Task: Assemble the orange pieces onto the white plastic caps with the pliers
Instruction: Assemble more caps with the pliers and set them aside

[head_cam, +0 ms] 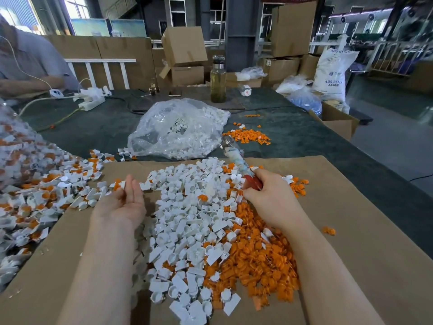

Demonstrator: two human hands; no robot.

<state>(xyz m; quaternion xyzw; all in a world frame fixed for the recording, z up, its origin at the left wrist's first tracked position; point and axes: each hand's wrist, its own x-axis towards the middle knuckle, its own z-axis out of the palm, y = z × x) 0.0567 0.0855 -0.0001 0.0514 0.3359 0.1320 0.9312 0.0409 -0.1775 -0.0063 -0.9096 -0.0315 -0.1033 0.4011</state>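
Note:
A big heap of white plastic caps (187, 221) lies on a brown cardboard sheet (351, 231), with a mass of orange pieces (257, 261) along its right side. My right hand (269, 195) grips the red handles of the pliers (236, 158), whose taped shaft and metal jaws point up and away over the pile. My left hand (126, 200) hovers at the pile's left edge, palm turned inward, fingers straight and holding nothing. To the left spreads a heap of caps with orange pieces fitted (42, 198).
A clear bag of white caps (178, 130) and a small scatter of orange pieces (248, 137) lie beyond the cardboard on the dark table. A glass bottle (218, 78), power strips (91, 99), cardboard boxes and a seated person (25, 59) are at the back.

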